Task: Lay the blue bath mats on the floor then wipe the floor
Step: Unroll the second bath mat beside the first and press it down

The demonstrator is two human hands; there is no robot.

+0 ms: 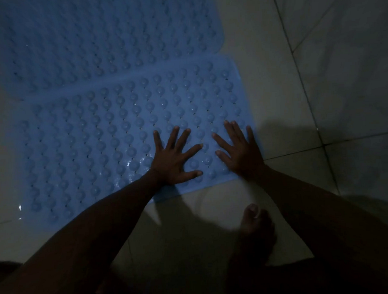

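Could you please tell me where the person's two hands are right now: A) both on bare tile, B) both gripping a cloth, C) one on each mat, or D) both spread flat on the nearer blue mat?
D: the left hand and right hand lie open, fingers spread, on the nearer blue bath mat.

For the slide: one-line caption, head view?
Both hands, left and right, press the near blue bath mat flat on tile.

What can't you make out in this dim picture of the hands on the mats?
- Far mat: its top and left run off the head view's edge, so its full extent is unknown.
- Near mat: the part under the left hand, right hand and forearm is hidden.
- Foot: blurred and lost in shadow.
- Floor: too dark to tell wet from dry.
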